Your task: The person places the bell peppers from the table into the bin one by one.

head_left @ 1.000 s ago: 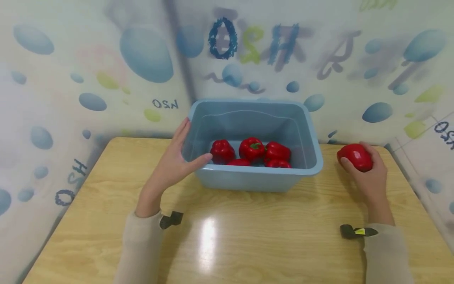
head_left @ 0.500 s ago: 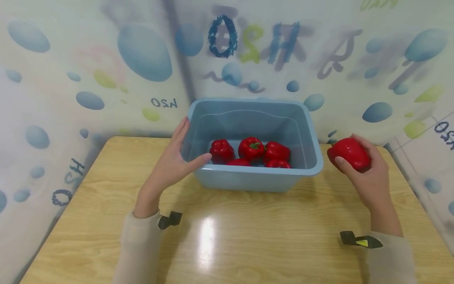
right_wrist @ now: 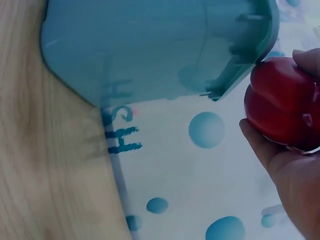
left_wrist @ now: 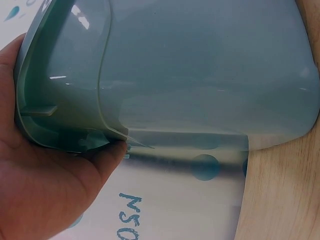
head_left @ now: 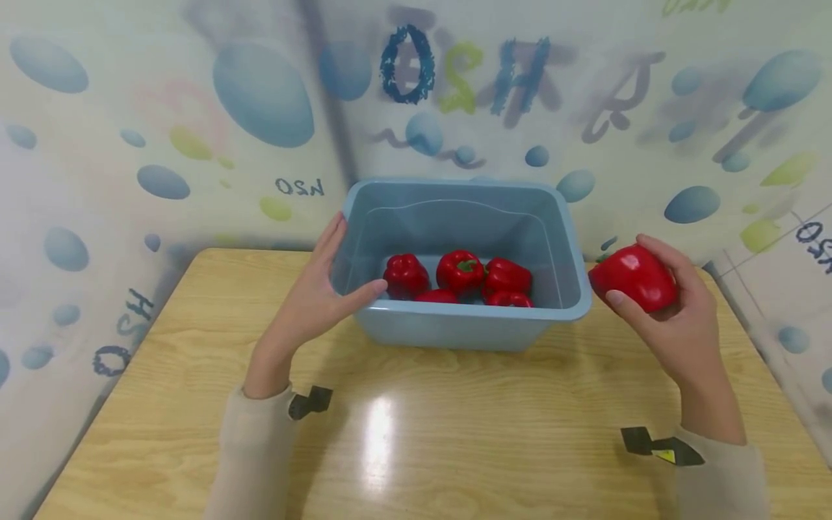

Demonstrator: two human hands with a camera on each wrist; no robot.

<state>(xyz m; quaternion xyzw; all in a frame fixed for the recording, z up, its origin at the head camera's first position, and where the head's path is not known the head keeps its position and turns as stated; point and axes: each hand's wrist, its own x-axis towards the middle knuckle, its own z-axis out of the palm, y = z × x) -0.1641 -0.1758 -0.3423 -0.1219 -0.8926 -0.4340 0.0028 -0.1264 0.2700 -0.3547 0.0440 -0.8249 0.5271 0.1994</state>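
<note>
My right hand [head_left: 692, 332] grips a glossy red bell pepper [head_left: 638, 278], held up beside the right end of a blue plastic bin [head_left: 448, 329]. Its green stem points to the upper left in the head view. In the right wrist view, the same pepper [right_wrist: 280, 100] sits between thumb and fingers near the bin's rim. My left hand [head_left: 308, 307] holds the bin at its left end, thumb over the front rim. In the left wrist view, fingertips [left_wrist: 116, 150] tuck under the rim. Several red bell peppers [head_left: 460, 271] lie inside, partly hidden by the front wall.
The bin stands on a light wooden table [head_left: 468, 426], close to the back wall [head_left: 422, 144] with its printed blue and green spots and letters. Another wall [head_left: 71, 180] rises along the left side.
My right hand has lifted the red bell pepper off the table's back right and carried it left toward the bin. My left hand has stayed at the bin's left end.
</note>
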